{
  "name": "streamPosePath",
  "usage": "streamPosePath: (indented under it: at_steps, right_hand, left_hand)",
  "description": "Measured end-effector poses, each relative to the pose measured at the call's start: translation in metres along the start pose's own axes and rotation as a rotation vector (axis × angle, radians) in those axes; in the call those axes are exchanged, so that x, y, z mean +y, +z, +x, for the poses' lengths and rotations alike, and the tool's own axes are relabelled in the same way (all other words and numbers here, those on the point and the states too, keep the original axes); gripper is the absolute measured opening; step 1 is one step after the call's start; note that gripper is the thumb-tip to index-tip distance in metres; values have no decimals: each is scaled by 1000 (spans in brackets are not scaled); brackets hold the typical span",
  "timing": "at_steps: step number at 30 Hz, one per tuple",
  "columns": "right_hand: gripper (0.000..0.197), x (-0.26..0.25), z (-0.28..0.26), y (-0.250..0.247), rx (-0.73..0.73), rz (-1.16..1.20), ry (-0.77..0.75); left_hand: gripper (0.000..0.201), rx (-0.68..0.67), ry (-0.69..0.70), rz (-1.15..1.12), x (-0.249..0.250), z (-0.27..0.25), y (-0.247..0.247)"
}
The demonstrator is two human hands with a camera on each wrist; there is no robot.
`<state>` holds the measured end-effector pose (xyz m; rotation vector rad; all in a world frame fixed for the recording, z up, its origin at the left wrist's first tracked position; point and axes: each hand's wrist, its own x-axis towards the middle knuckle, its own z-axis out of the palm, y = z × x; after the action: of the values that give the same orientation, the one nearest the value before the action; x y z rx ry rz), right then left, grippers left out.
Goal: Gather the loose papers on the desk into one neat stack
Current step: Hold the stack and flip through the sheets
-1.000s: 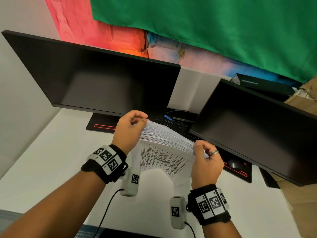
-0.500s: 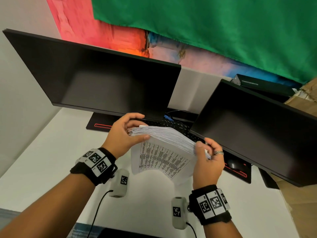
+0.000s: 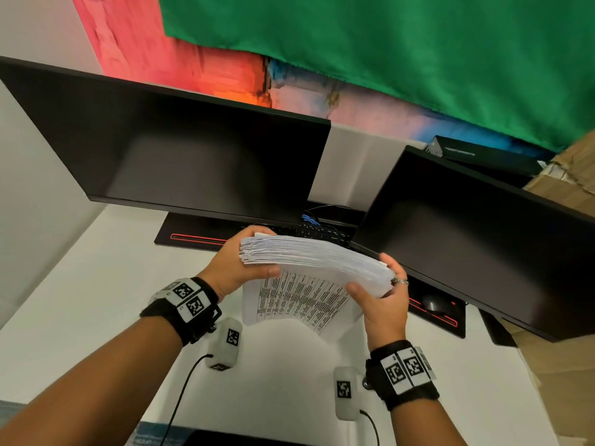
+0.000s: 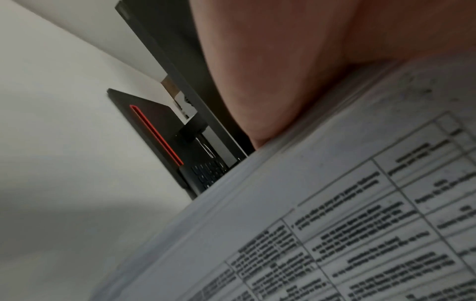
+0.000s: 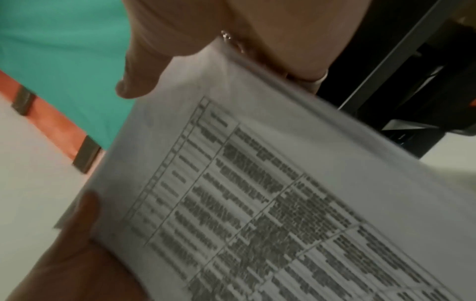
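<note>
Overhead, from the head view, both hands hold a thick paper stack [image 3: 309,262] in the air above the white counter [image 3: 80,284], in front of two dark monitors [image 3: 180,156]. The left hand [image 3: 231,268] grasps the stack's left end, thumb underneath, fingers behind. The right hand [image 3: 383,300] grasps its right end, a ring [image 3: 399,281] on one finger.

Left wrist view: the left hand's fingers [image 4: 257,81] press against the stack's edge; printed tables show on the sheet.

Right wrist view: the right hand's thumb [image 5: 139,81] lies on the blurred printed sheet.
</note>
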<state>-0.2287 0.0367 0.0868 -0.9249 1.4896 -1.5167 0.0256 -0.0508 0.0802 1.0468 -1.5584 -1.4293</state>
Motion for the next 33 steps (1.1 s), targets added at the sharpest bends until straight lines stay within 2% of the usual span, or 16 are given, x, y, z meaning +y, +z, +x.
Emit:
streamPosePath:
  at_steps: [2,5,6,10,12,16,19,21,23,25,26,28,30,33]
  right_hand:
    - [74,0,1,1,-8,-3,-17]
    - [50,-2,3,5,96,90,-22]
    - [41,-1,3,7,126,96,-27]
    - [12,1,2,17,232,50,-61]
    - [8,3,2,19,264,34,-83]
    - [11,4,0,19,313,-31,-96]
    - [21,1,1,17,298,-68,-80]
    - [29,0,4,15,289,-49,-44]
    - [29,-2,4,14,165,26,5]
    - [35,-1,1,10,71,36,-48]
    - [42,0,0,7,51,23,-66]
    - [66,4,0,5,11,-5,-91]
    - [81,5,0,3,2,19,-110]
    - [81,6,0,4,-29,49,-76]
  left_hand:
    - [67,15,18,-42,-2,0,0]
    - [78,139,24,-199,-1,-1,3]
    - [75,179,43,-201,0,-2,6]
    - [33,329,136,-85,5,-3,24]
    - [31,393,184,-36,6,-2,27]
    - [31,459,177,-31,7,-1,24]
    - [36,436,168,-36,5,-3,20]
    - [54,370,121,-57,4,-5,18]
    - [81,232,102,-79,3,-8,16]
    - [105,132,90,-100,-1,-7,10]
    - [111,105,62,-112,-1,-7,7]
    - [110,66,24,-58,-1,-5,1]
    - [91,67,21,24,-3,-3,-1]
    - [69,53,10,35,-7,-1,-2]
